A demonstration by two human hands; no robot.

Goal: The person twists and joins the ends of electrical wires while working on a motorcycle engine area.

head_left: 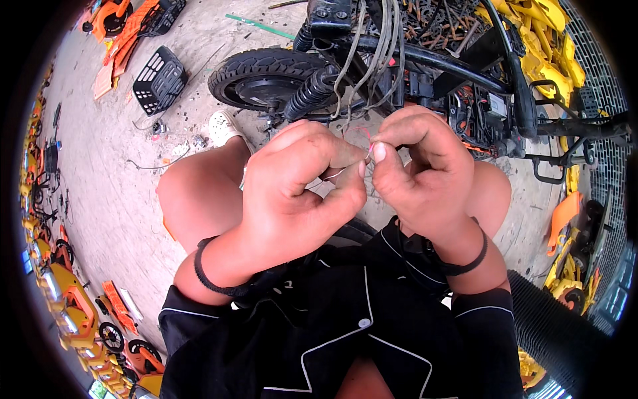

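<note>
The bike frame (458, 69) before me looks like black-painted metal with a soft gloss; its tyre (262, 61) is matt, deeply ridged rubber. The cables (384, 50) wear dull grey plastic. That basket (159, 81) seems smooth black plastic, the yellow panels (541, 16) shinier plastic. The floor (106, 213) is gritty concrete, the shirt (266, 339) matt black cloth.

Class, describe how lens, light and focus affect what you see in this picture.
Head view: wide-lens distortion curves the brick-patterned wall at the right rim; light is bright on the floor, left hand and right hand; the shirt looks nearly black; the hands look fairly sharp, but the wire is too fine to trace.
</note>
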